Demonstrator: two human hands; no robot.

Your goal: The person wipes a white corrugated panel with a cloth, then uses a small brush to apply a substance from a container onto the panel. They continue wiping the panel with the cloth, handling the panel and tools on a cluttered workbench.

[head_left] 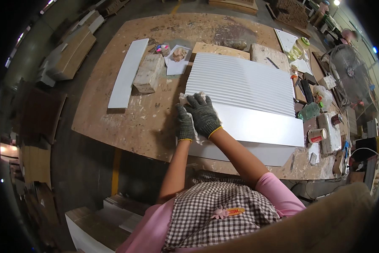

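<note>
A white panel (257,124) with a ridged upper part lies at the table's near middle. At its left edge a crumpled white cloth (201,95) shows around and between my two gloved hands. My left hand (184,124), in a dark grey-green knit glove, is closed at the panel's left edge, with cloth at its fingertips; the inside of its grip is hidden. My right hand (204,116), in a matching glove, lies with its fingers stretched and slightly apart over the cloth on the panel. Another smooth white board (244,152) shows beneath, toward my apron.
Left stand a narrow white board (128,74) and a wrapped block (149,74). Beyond the panel lie a wooden strip (219,49) and another wrapped block (270,58). To the right are a paper cup (317,135), a green bottle (309,111) and a large fan (350,71).
</note>
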